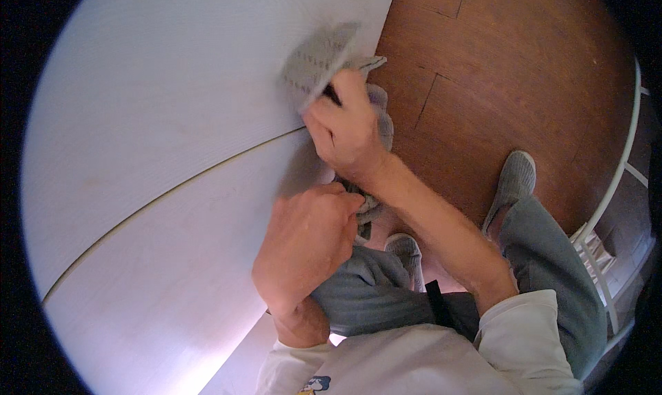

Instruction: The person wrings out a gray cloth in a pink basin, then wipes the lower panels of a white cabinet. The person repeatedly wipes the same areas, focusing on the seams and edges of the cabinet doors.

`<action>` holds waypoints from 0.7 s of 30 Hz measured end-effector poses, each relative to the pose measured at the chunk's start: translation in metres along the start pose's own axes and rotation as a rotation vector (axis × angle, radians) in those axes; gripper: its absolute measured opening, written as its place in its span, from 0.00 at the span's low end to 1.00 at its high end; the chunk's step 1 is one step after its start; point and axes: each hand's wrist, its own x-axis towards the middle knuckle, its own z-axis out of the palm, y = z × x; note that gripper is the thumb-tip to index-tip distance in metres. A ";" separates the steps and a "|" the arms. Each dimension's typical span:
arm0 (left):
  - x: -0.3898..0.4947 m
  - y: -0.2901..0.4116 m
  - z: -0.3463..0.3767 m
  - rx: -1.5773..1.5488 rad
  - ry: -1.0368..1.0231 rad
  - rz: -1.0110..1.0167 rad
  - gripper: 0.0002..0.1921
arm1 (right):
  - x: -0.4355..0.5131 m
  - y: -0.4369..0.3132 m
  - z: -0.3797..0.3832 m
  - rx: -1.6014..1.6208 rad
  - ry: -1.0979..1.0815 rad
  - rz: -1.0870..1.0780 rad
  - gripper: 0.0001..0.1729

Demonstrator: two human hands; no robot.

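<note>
A greyish patterned cloth (315, 64) is gripped in my right hand (346, 121), its upper part spread beside a large white panel (155, 110) and blurred. Below and to the left, my left hand (310, 234) is closed on a lower bunched part of fabric, near the panel's face. More of the cloth hangs between and behind both hands, partly hidden by them. Whether the upper and lower fabric are one piece cannot be told. A thin dark seam (176, 188) crosses the white panel to the left of my hands.
Brown wood-look flooring (491, 84) lies to the right of the panel. My slippered feet (517, 177) stand on it. A white curved metal frame (626, 152) runs along the far right, with a shiny crumpled item (597, 252) near its lower part.
</note>
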 end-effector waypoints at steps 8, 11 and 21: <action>0.005 -0.001 0.001 0.000 -0.059 0.008 0.08 | -0.004 0.005 -0.003 -0.061 -0.084 0.176 0.13; 0.005 0.001 0.001 0.021 -0.011 0.036 0.07 | 0.001 -0.001 -0.001 0.066 0.061 -0.094 0.05; 0.005 -0.006 0.002 0.007 0.002 0.048 0.13 | 0.052 0.049 -0.059 -0.715 -0.258 0.422 0.10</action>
